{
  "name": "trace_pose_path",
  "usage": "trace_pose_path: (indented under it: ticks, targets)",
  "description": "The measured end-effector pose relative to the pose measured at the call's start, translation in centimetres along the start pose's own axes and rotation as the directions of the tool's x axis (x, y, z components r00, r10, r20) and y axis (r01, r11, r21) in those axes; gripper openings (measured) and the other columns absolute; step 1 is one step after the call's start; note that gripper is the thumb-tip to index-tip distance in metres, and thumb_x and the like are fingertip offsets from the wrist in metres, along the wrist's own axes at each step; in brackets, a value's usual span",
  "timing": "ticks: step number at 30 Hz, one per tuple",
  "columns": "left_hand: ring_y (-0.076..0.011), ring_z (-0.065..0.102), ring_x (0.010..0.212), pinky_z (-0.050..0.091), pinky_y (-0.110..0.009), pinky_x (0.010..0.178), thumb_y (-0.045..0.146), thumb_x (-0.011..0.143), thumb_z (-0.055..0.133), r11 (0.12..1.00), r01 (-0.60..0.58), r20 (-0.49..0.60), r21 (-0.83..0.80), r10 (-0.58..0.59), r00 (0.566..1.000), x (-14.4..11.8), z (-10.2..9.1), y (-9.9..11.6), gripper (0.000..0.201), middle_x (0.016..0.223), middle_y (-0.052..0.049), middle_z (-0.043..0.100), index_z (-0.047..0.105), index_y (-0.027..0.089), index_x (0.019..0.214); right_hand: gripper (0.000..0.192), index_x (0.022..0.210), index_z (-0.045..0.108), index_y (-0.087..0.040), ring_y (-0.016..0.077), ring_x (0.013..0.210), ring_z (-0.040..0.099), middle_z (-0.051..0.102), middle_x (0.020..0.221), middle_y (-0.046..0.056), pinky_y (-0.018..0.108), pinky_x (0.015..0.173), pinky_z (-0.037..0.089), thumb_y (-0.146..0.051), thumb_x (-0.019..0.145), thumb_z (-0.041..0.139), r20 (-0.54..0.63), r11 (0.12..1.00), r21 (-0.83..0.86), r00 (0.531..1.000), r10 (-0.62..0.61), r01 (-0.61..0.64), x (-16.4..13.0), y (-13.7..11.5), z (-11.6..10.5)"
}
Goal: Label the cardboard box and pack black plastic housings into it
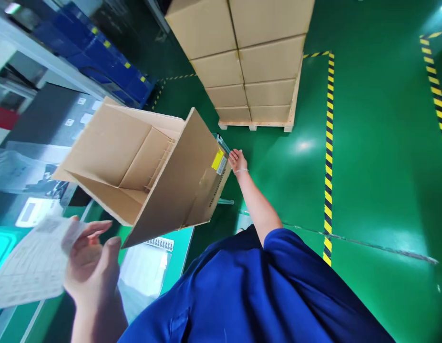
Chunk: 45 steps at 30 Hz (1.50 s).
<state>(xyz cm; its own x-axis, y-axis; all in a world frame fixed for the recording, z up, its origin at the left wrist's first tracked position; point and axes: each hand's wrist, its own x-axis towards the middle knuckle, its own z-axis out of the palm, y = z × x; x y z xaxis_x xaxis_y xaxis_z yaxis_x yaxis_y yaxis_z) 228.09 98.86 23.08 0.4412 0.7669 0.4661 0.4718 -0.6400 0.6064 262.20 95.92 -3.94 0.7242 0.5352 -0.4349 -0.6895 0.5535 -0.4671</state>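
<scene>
Corrugated brown cardboard fills the middle of the view — an open carton tipped on its side, mouth facing ten o'clock, with a slotted divider visible inside and a yellow label near its far corner. The right hand reaches out at one o'clock from the body and grips that far edge, fingers curled around it. The left hand, at seven o'clock, pinches a printed paper sheet between thumb and fingers.

The carton looks empty and light but bulky — stiff along its creases, floppy at the flaps. I judge a folded corner or a wall edge the safest hold; the loose flap would bend. Stacked boxes on a pallet stand at twelve o'clock on the green floor.
</scene>
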Motion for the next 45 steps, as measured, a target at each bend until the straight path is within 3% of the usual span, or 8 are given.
trace_pose_path:
  ticks: [3,6,13,23,29,32,36,45]
  targets:
    - [-0.0229,0.065,0.088,0.053,-0.033,0.077,0.042,0.075,0.077,0.938,0.304,0.345,-0.164,-0.235,0.909,-0.8,0.3,3.5,0.046,0.092,-0.004,0.072,0.074,0.026,0.118,0.023,0.083,0.060,-0.023,0.0118,0.073,0.061,0.063,0.076,-0.002,0.026,0.074,0.052,-0.043,0.089,0.068,0.041,0.999,-0.013,0.999,0.034,-0.033,-3.6,-0.6,0.5]
    - [-0.0251,0.065,0.088,0.051,-0.034,0.080,0.051,0.074,0.076,0.857,0.478,0.774,-0.191,-0.168,0.611,-0.2,2.9,4.1,0.032,0.077,-0.008,0.071,0.077,0.019,0.076,0.029,0.075,0.062,-0.022,0.0130,0.071,0.060,0.064,0.073,-0.001,0.029,0.075,0.053,-0.044,0.078,0.080,0.297,0.990,-0.139,0.954,0.051,-0.010,-8.4,-1.7,1.0]
    - [-0.0186,0.061,0.080,0.047,-0.030,0.082,0.045,0.076,0.074,0.801,0.589,0.966,-0.110,-0.054,0.253,0.2,8.8,3.7,0.027,0.078,-0.005,0.071,0.076,0.018,0.077,0.038,0.086,0.073,-0.021,0.0198,0.092,0.065,0.071,0.092,0.005,0.035,0.088,0.051,-0.059,0.090,0.067,0.764,0.714,-0.439,0.645,-0.023,0.546,-16.3,-7.9,3.8]
    - [-0.0247,0.067,0.094,0.053,-0.039,0.090,0.058,0.080,0.072,0.855,0.507,0.955,-0.106,-0.054,0.291,0.1,10.2,3.7,0.047,0.098,-0.009,0.074,0.073,0.017,0.104,0.019,0.081,0.060,-0.023,0.0198,0.095,0.068,0.073,0.096,0.005,0.045,0.107,0.047,-0.035,0.096,0.060,0.798,0.382,-0.420,0.536,-0.276,0.823,-20.5,-7.9,3.0]
    - [-0.0297,0.062,0.120,0.050,-0.045,0.105,0.059,0.084,0.068,0.989,0.046,0.569,-0.141,0.043,0.821,1.0,8.9,4.7,0.066,0.130,-0.014,0.067,0.059,0.019,0.135,0.016,0.079,0.059,-0.027,0.0243,0.097,0.063,0.071,0.100,0.005,0.061,0.123,0.021,-0.023,0.093,0.056,0.828,0.049,-0.502,0.496,-0.262,0.864,-20.9,-10.7,3.0]
    - [-0.0312,0.061,0.121,0.048,-0.046,0.106,0.056,0.083,0.071,0.905,-0.425,0.485,0.006,0.369,0.793,1.0,9.5,5.0,0.052,0.125,-0.013,0.068,0.067,0.020,0.120,0.015,0.077,0.061,-0.028,0.0277,0.104,0.061,0.071,0.103,0.006,0.065,0.125,0.010,-0.023,0.090,0.059,0.846,0.048,-0.511,0.512,-0.146,0.858,-20.7,-10.4,3.2]
    - [-0.0255,0.065,0.093,0.048,-0.045,0.099,0.037,0.094,0.058,0.792,-0.603,0.570,0.092,0.455,0.684,1.1,11.2,4.7,0.022,0.095,-0.010,0.071,0.068,0.020,0.083,0.007,0.093,0.069,-0.029,0.0292,0.118,0.059,0.070,0.119,0.006,0.063,0.128,0.007,-0.029,0.090,0.064,0.857,0.115,-0.489,0.501,-0.121,0.865,-20.6,-9.8,2.7]
    - [-0.0248,0.062,0.094,0.053,-0.038,0.084,0.040,0.088,0.057,0.925,-0.368,0.530,0.093,0.267,0.805,1.7,11.1,5.0,0.023,0.096,-0.009,0.066,0.065,0.020,0.080,0.051,0.101,0.070,-0.022,0.0252,0.107,0.065,0.071,0.107,0.007,0.044,0.105,0.047,-0.063,0.073,0.080,0.626,0.782,-0.506,0.779,0.042,0.364,-17.4,-3.2,0.5]
